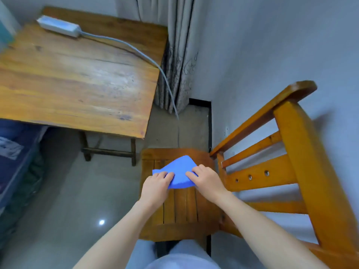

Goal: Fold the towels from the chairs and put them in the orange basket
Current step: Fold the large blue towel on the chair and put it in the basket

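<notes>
Writing: the marks on the long white plastic power strip [59, 26] are too blurred to read.
Towel: a small blue cloth towel [179, 169], partly folded into an uneven shape, lies on the far half of the seat of a slatted orange-brown wooden chair [180, 206].
Left hand: the left hand [156, 186] sits at the towel's near-left corner, its fingers curled over the edge and gripping the cloth.
Right hand: the right hand [206, 180] is at the towel's right edge, its fingers bent onto the cloth and pinching it.
Towel to hands: it lies between the two hands, reaching away beyond the fingertips.
Surroundings: the strip lies on a worn wooden table [73, 78], and its grey cable [136, 49] drops beside a grey patterned curtain [178, 55].
</notes>
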Available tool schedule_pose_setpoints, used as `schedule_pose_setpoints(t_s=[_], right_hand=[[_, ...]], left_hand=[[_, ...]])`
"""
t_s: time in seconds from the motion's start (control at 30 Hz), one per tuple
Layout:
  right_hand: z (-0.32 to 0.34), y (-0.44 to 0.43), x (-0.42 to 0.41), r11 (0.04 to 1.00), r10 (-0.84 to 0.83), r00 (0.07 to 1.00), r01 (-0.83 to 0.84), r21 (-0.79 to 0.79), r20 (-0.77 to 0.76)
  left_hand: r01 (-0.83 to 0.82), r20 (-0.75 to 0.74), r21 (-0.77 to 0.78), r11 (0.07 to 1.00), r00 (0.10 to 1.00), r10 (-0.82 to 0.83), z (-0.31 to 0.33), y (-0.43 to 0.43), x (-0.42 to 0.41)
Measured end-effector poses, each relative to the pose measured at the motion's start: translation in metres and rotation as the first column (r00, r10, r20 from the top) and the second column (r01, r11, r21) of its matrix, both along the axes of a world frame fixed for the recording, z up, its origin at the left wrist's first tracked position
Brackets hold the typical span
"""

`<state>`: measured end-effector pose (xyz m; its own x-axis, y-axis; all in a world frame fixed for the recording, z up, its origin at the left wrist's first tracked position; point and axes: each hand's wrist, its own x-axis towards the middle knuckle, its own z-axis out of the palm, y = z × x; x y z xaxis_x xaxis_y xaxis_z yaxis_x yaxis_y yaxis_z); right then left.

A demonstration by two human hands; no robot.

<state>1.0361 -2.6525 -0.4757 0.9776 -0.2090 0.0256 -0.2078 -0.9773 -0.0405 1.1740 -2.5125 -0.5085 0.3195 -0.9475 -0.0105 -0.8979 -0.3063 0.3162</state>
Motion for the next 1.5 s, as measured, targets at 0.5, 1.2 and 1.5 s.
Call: schedule_pose_setpoints(t_s=[0.5,1.2,1.5], right_hand=[[0.233,-0.061,0.092,0.875,0.255,0.839,0.012,-0.484,0.481],[0.401,0.033,0.178,0.637,0.596,0.566,0.098,-0.765,0.570],[0.378,0.146,0.267,0.598,0.792,0.364,-0.297,-0.745,0.491]], left_hand=[[0.153,0.386,-0.400,0.904,0.922,0.015,0.241,-0.050,0.110],[0.328,0.681,-0.622,0.711,0.675,0.284,0.408,0.055,0.199],[-0.093,0.620,-0.637,0.765,0.528,0.580,0.370,0.219,0.205]])
